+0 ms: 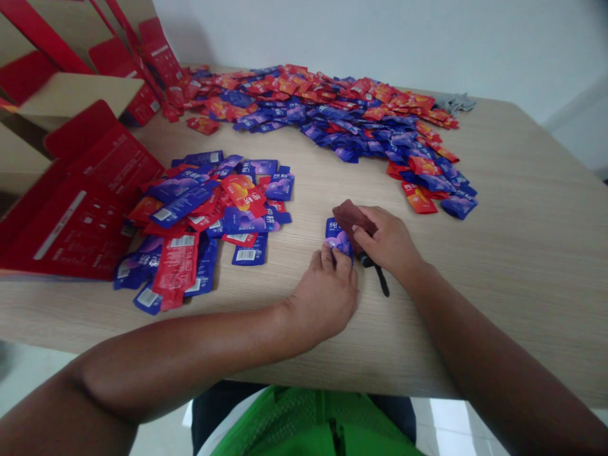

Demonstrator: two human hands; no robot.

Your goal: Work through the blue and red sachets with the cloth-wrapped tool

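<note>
A purple sachet (338,238) lies on the table in front of me. My left hand (331,288) holds it by its near end, with bent fingertips pressed on it and the thumb hidden. Closed around a dark reddish-brown piece (349,215) that looks like folded cloth, my right hand (387,240) is just right of the sachet. The brown piece overlaps the sachet's right edge. Below that hand a short black strap or handle (381,278) sticks out towards me; what it belongs to is mostly hidden.
To the left is a loose pile of purple and red sachets (242,218). A long heap of purple and orange-red sachets (327,117) runs along the table's back. Open red cardboard boxes (85,215) stand at the left edge. Some grey crumpled material (456,103) lies back right.
</note>
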